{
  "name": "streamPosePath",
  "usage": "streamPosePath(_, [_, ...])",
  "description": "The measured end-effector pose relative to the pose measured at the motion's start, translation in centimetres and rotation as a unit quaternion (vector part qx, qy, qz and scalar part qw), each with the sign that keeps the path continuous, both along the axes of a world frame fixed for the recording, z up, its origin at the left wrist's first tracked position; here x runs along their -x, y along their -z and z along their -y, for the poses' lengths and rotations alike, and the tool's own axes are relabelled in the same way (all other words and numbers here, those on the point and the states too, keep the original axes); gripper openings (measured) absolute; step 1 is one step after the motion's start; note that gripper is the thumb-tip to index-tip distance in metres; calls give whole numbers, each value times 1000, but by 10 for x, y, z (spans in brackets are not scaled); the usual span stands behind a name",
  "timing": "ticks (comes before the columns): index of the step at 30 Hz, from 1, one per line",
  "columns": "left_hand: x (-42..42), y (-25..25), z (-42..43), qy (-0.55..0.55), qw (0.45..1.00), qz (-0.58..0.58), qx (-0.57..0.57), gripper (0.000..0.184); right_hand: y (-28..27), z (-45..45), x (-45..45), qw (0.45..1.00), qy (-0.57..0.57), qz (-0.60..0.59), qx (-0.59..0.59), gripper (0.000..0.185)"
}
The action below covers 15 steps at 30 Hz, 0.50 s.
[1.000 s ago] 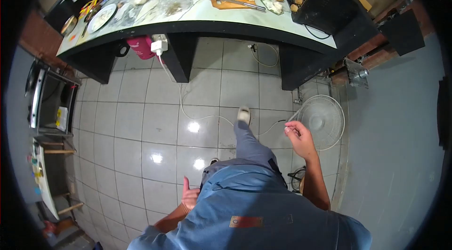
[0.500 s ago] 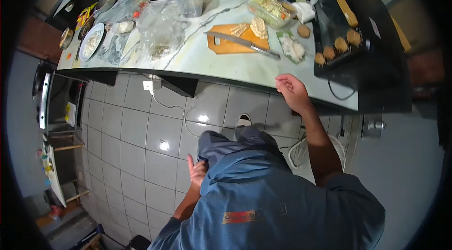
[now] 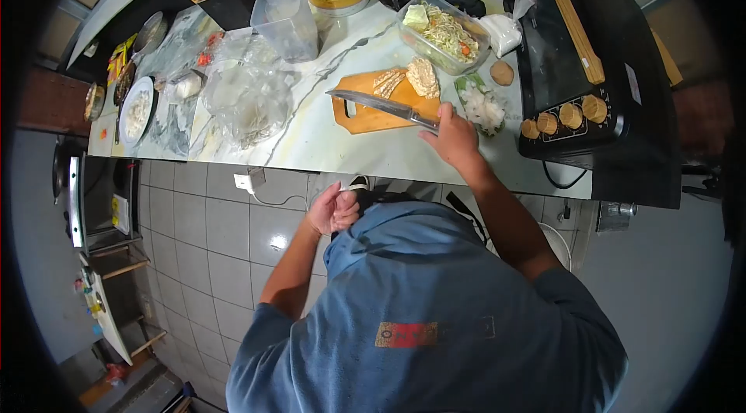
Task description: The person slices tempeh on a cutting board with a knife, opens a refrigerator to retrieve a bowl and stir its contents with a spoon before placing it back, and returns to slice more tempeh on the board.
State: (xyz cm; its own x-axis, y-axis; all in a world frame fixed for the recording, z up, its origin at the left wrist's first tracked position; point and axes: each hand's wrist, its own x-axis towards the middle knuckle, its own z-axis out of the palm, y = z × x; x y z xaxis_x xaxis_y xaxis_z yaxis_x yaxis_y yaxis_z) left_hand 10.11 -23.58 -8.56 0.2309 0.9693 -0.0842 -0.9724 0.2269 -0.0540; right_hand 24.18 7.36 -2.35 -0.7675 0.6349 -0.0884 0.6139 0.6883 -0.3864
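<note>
My right hand [image 3: 454,141] has its fingers closed round the handle of a large kitchen knife [image 3: 374,103]. The blade lies across an orange cutting board [image 3: 353,119], pointing left. On the board's far side are a pale, lumpy block of what looks like tempeh [image 3: 423,77] and thin slices [image 3: 388,84] of the same stuff. White chopped pieces [image 3: 483,108] rest on a green leaf just right of the knife handle. My left hand [image 3: 336,209] hangs in front of the counter edge, its fingers curled in and nothing visible in them.
A clear tub of shredded vegetables [image 3: 447,38] stands behind the board. At right is a black oven [image 3: 622,114] with knobs. Plastic bags [image 3: 249,94], a clear container [image 3: 286,24], a round bowl [image 3: 336,3] and a white plate [image 3: 137,111] also occupy the counter [image 3: 311,150].
I have come closer to the counter. My right hand has reached forward from the counter's edge and taken hold of the knife handle. My left hand has risen, its fingers more curled.
</note>
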Motion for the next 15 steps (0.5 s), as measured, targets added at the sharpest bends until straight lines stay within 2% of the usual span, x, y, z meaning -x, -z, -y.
streamPosePath(1, [17,-20,-5,29,977,-206,40,55,2,2,0,1000,1,1,0,51])
streamPosePath(2, [33,-42,-12,57,910,-403,78,52,3,4,-2,1000,-19,-10,-10,47])
streamPosePath(3, [47,-65,-21,68,840,-525,122,40,5,7,-3,999,-39,-22,-20,43])
streamPosePath(4, [55,-67,-32,71,839,-524,124,40,4,11,-4,999,-38,-21,-16,43])
streamPosePath(5, [61,-68,-46,-25,734,-667,128,32,0,15,-4,997,-61,-30,-26,38])
streamPosePath(6, [64,-69,-58,-118,599,-782,124,24,-4,20,-6,995,-83,-37,-35,33])
streamPosePath(7, [68,-70,-67,-112,601,-782,124,24,-8,25,-9,996,-79,-35,-30,33])
streamPosePath(9, [77,-68,-94,-163,435,-862,201,15,-16,27,-11,991,-51,-106,64,28])
streamPosePath(10, [79,-63,-108,-160,438,-862,197,15,-17,28,-14,991,-45,-104,65,28])
streamPosePath(12, [77,-45,-132,-258,214,-937,103,15,-16,33,-24,976,-49,-197,82,27])
streamPosePath(14, [69,-39,-141,-219,233,-939,123,14,-19,39,-29,976,-17,-190,103,26])
streamPosePath(15, [68,-38,-145,-225,210,-942,133,14,-21,41,-30,975,10,-185,124,24])
